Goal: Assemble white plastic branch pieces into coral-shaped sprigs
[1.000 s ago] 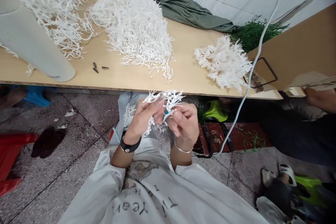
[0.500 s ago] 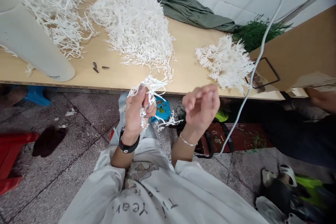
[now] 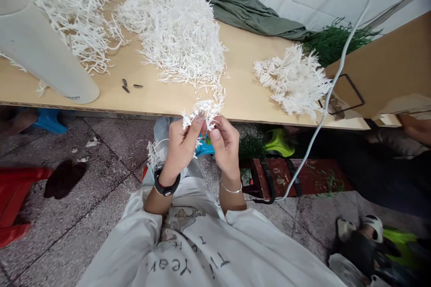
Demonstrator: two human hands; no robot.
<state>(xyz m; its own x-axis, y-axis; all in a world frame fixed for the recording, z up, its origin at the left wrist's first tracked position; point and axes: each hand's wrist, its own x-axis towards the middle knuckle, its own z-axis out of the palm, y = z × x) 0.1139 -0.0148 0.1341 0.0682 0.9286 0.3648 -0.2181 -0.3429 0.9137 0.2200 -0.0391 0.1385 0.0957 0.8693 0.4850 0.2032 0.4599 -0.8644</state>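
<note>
My left hand (image 3: 183, 145) is closed around a small bunch of white branching plastic sprigs (image 3: 210, 108), just in front of the table's near edge. My right hand (image 3: 225, 145) meets it from the other side, thumb and fingers pinching the same sprigs. Beyond my hands a large heap of white sprigs (image 3: 178, 27) lies on the tabletop, with loose pieces trailing toward me. To the right is a smaller pile of white sprigs (image 3: 292, 78). Longer white strands (image 3: 77, 13) are heaped at the far left.
A pale tapered cylinder (image 3: 47, 49) leans across the table's left side near several dark seeds (image 3: 125, 85). A white cable (image 3: 325, 112) hangs at the right before a cardboard box (image 3: 393, 63). Green cloth (image 3: 249, 9) runs along the wall. Red stool (image 3: 20, 202) stands lower left.
My right hand has moved left from apart and half open to meet my left hand at the white sprigs. My left hand has shifted slightly right with them.
</note>
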